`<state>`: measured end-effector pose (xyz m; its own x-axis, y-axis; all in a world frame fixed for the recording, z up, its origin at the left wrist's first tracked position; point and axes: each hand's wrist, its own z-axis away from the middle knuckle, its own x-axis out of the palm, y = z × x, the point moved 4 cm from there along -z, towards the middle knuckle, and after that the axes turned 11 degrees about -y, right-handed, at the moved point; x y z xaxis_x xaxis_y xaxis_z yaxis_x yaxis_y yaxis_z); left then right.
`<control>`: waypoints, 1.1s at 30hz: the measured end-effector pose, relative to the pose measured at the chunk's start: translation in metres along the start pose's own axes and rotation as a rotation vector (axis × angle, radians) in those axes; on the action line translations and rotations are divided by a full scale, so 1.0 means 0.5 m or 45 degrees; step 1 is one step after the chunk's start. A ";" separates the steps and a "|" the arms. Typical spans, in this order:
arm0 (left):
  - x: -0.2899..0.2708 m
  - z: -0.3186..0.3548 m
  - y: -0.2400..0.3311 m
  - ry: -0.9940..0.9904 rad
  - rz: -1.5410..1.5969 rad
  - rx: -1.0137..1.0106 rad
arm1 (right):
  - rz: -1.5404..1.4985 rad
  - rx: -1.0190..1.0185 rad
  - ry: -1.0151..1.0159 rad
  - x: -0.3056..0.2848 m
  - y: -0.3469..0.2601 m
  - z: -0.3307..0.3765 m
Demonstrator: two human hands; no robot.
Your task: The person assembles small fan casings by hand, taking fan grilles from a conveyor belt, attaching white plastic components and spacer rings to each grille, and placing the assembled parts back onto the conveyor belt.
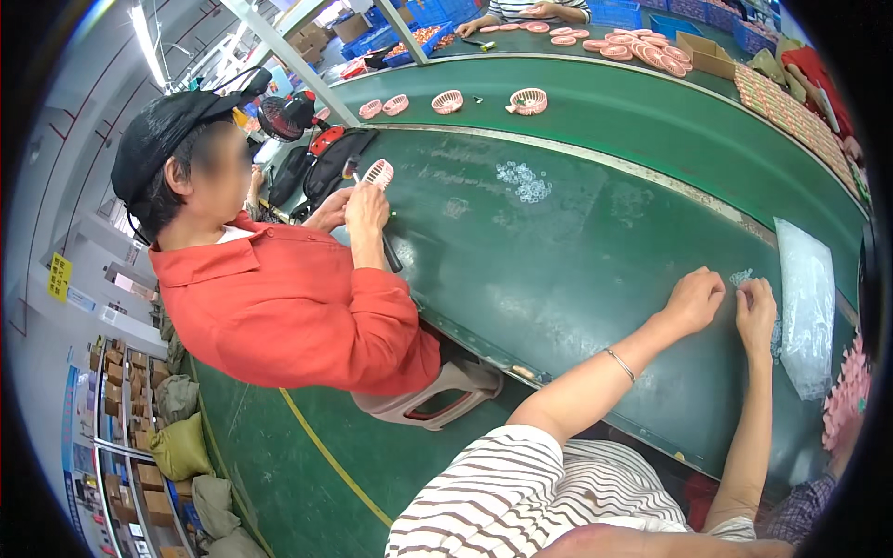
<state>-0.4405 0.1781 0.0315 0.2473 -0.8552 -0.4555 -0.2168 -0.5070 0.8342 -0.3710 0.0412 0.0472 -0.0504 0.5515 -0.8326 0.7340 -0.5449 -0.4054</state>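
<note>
Over the right part of the green table (595, 270), my left hand (696, 299) has its fingers curled together, thumb side toward my right hand. My right hand (756, 312) is close beside it, fingertips pinched and pointing at the left hand. Whatever either hand grips is too small or hidden to name. Just beyond and between them lies a small cluster of clear rings (741, 277). More clear pieces (777, 337) show by the right wrist. A clear plastic bag (807, 312) lies to the right of my right hand.
At left, a co-worker in a red shirt (288, 298) holds a pink slotted piece (379, 174). A pile of clear rings (525, 182) sits mid-table. Pink slotted parts (527, 101) lie on the green belt (614, 121) beyond. Pink pieces (846, 395) are stacked at the right edge.
</note>
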 end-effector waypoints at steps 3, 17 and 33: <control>-0.001 0.002 0.007 -0.020 0.001 -0.011 | -0.142 0.108 0.037 -0.015 0.007 0.010; -0.001 -0.008 0.019 0.049 -0.039 0.096 | -0.209 0.225 0.071 -0.030 -0.020 0.057; -0.003 -0.008 0.033 -0.129 -0.079 -0.021 | -0.887 0.490 0.242 -0.017 0.001 0.083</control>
<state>-0.4408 0.1714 0.0470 0.1630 -0.8290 -0.5349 -0.1881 -0.5584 0.8080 -0.3982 0.0100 0.0384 -0.2681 0.9224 -0.2780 0.2914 -0.1974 -0.9360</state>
